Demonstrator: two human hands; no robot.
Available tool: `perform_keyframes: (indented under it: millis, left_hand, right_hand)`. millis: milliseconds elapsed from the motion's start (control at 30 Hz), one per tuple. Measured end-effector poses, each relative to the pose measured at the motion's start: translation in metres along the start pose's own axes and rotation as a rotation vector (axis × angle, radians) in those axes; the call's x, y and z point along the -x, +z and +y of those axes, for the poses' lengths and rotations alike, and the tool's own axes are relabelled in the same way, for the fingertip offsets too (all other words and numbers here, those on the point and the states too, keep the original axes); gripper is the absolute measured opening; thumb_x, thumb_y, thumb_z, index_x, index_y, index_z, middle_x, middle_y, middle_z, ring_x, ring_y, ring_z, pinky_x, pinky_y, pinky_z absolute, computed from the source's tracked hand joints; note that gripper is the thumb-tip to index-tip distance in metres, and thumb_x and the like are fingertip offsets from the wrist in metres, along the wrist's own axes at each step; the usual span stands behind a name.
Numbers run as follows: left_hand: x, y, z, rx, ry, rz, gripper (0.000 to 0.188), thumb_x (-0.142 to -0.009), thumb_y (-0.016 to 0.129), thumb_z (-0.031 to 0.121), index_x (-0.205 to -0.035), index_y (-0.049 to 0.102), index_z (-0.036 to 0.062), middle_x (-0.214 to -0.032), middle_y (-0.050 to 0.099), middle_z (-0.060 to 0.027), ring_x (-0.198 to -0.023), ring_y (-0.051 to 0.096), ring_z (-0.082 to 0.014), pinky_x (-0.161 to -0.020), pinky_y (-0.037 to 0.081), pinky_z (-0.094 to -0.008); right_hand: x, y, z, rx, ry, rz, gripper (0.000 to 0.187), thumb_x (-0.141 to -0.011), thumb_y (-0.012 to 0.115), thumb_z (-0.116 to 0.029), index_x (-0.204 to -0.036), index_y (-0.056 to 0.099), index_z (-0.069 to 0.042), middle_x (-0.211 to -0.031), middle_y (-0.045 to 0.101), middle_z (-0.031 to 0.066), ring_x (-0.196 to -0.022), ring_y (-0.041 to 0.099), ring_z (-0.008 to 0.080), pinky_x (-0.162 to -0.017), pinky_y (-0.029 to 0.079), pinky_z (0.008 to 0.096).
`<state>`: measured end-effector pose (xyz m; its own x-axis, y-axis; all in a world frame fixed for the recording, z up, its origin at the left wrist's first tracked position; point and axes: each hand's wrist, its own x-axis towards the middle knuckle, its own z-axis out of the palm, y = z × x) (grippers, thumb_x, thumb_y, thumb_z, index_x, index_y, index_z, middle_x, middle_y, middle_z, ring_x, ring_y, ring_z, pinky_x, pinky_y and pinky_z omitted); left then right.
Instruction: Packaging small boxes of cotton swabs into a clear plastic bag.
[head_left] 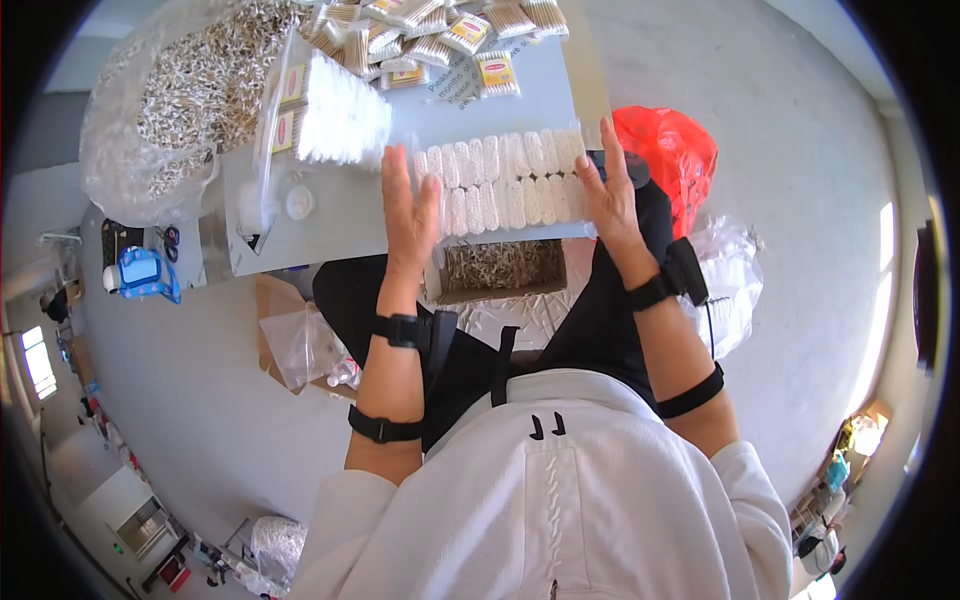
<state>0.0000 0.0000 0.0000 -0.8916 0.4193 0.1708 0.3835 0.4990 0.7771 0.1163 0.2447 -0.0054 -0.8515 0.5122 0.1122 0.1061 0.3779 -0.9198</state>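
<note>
Pressing flat against either end of a double row of white cotton-swab bundles (500,180), the left hand (408,212) and right hand (608,190) have fingers straight, grip released. The row lies on the grey surface (330,215); beyond it sit small yellow-labelled packets (430,35), left of it a clear bag of swabs (335,115).

Clear swab packs (440,35) with yellow labels (495,72) crowd the table's far edge.

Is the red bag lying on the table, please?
No, the red bag lies on the floor to the right of the table, beside the person's right hand.
</note>
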Motion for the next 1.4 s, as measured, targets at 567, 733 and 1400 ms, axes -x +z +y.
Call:
perform_keyframes:
  millis: [567, 733, 1400]
  left_hand:
    - [-0.01, 0.035, 0.064, -0.606, 0.317, -0.318, 0.068, -0.092, 0.049, 0.049, -0.145, 0.035, 0.0094, -0.153, 0.03, -0.0107, -0.143, 0.024, -0.0254, -0.114, 0.012, -0.0549]
    - [-0.007, 0.031, 0.066, -0.622, 0.301, -0.301, 0.071, -0.091, 0.05, 0.049, -0.145, 0.035, 0.0066, -0.152, 0.031, -0.0121, -0.143, 0.024, -0.0257, -0.114, 0.012, -0.0548]
    - [-0.028, -0.061, 0.089, -0.641, 0.343, 0.369, 0.088, -0.078, 0.074, 0.037, -0.145, 0.029, 0.0005, -0.144, 0.038, -0.0252, -0.135, 0.034, -0.0404, -0.108, 0.029, -0.0462]
  right_hand:
    - [-0.01, 0.028, -0.04, 0.812, -0.325, -0.242, 0.05, -0.095, 0.049, -0.028, -0.141, 0.041, -0.011, -0.147, 0.04, 0.0056, -0.14, 0.029, 0.0243, -0.114, 0.013, 0.0542]
    - [-0.008, 0.029, -0.044, 0.817, -0.316, -0.246, 0.05, -0.095, 0.048, -0.029, -0.141, 0.04, -0.011, -0.148, 0.039, 0.0056, -0.141, 0.027, 0.0236, -0.113, 0.015, 0.055]
    - [0.029, 0.01, 0.003, -0.301, 0.136, -0.043, 0.07, -0.095, 0.058, -0.022, -0.147, 0.019, 0.005, -0.148, 0.034, 0.0196, -0.137, 0.032, 0.0229, -0.111, 0.024, 0.0311]
